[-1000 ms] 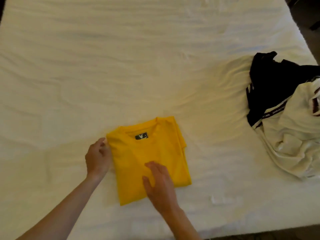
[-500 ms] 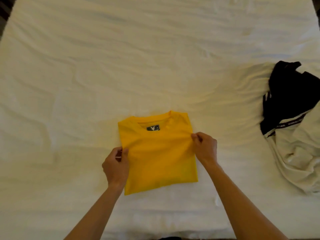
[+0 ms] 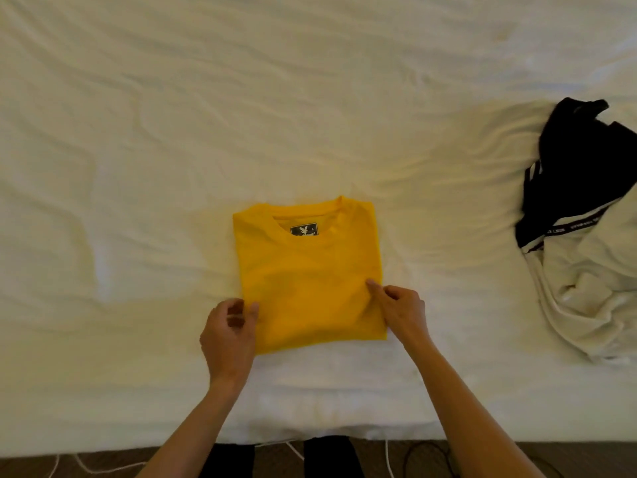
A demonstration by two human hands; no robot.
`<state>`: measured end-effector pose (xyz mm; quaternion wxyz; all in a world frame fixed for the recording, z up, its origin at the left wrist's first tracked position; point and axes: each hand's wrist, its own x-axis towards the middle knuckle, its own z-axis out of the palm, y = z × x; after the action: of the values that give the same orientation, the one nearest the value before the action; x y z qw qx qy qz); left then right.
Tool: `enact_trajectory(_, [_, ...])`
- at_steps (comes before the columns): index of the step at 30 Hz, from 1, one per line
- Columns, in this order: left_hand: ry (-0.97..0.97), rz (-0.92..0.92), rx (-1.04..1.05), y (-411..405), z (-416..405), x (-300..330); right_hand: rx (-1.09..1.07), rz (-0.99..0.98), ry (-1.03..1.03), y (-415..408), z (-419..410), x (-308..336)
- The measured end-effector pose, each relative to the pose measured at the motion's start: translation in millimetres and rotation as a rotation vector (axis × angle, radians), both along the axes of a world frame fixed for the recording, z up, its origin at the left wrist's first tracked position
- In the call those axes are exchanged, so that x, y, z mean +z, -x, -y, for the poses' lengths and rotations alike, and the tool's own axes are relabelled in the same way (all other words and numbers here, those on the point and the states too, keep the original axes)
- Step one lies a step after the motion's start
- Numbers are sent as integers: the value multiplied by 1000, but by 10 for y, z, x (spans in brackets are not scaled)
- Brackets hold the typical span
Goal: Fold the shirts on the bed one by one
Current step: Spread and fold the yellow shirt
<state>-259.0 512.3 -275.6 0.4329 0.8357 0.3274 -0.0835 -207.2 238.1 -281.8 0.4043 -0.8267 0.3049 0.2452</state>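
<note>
A yellow shirt (image 3: 306, 270) lies folded into a neat rectangle on the white bed (image 3: 172, 132), collar and dark label facing away from me. My left hand (image 3: 229, 334) pinches its lower left edge between thumb and fingers. My right hand (image 3: 401, 310) grips the lower right edge, thumb lying on top of the fabric. A black shirt (image 3: 579, 167) and a white shirt (image 3: 593, 288) lie crumpled together at the right side of the bed.
The rumpled white sheet stretches wide to the left and beyond the yellow shirt. The bed's near edge (image 3: 310, 432) runs along the bottom, with dark floor and thin white and black cords (image 3: 413, 457) below it.
One second ago my right hand lay flat on the shirt and my left touched its left edge. Both hands have since taken hold of the shirt's sides and slid to its lower corners.
</note>
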Motion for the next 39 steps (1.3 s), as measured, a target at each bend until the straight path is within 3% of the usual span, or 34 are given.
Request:
enact_trajectory(5, [92, -141, -27, 244, 65, 75, -21, 82, -114, 391, 86, 50])
enact_trajectory(9, [-55, 80, -47, 327, 54, 166, -133, 151, -206, 518, 133, 75])
enact_trajectory(11, [-38, 164, -47, 347, 41, 185, -170, 157, -306, 525, 112, 103])
enact_trajectory(15, [134, 21, -128, 395, -13, 106, 5, 60, -265, 461, 100, 128])
enact_trajectory(20, [40, -18, -77, 420, -39, -6, 0, 65, -120, 394, 216, 88])
enact_trajectory(25, [68, -233, -14, 404, -61, -106, 90, -54, -38, 354, 133, 43])
enact_trajectory(27, [66, -204, -45, 306, -69, -109, 120, -25, -7, 282, 90, 39])
enact_trajectory(31, [64, -209, -208, 231, -144, -86, 157, -87, -30, 361, 10, 27])
enact_trajectory(35, [29, -283, -188, 297, -392, -32, 122, -258, -151, 644, -131, 66])
enact_trajectory(39, [74, -360, -173, 242, -461, -16, 26, -249, -163, 630, -119, 82])
